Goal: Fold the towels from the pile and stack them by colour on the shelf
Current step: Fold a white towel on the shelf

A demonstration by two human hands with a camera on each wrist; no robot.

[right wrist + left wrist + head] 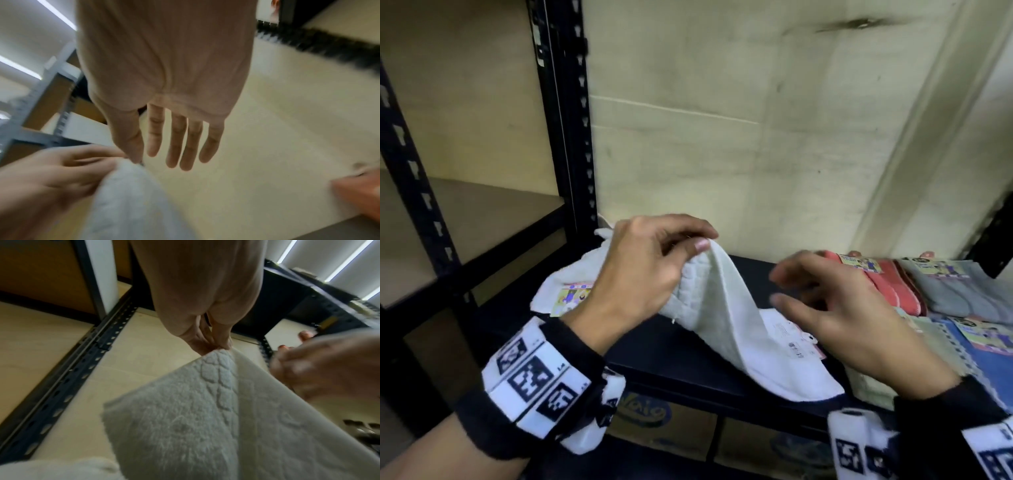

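Observation:
My left hand (pixel 654 260) pinches a corner of a white towel (pixel 726 308) and lifts it off the black shelf (pixel 681 363); the left wrist view shows the fingertips (pixel 213 344) closed on the towel (pixel 195 418) edge. The rest of the towel drapes down to the shelf, a paper label (pixel 787 337) lying on it. A second white towel (pixel 565 281) with a colourful label lies behind my left hand. My right hand (pixel 835 308) hovers just right of the raised fold, fingers (pixel 180 146) straight and spread, holding nothing. In the right wrist view the white towel (pixel 131 203) sits at lower left.
On the shelf to the right lie folded coral towels (pixel 876 281), grey towels (pixel 955 291) and a blue towel (pixel 989 363), each with labels. A black slotted upright (pixel 571 120) stands at left. Cardboard boxes (pixel 661 421) sit on the level below. A cream wall (pixel 756 137) is behind.

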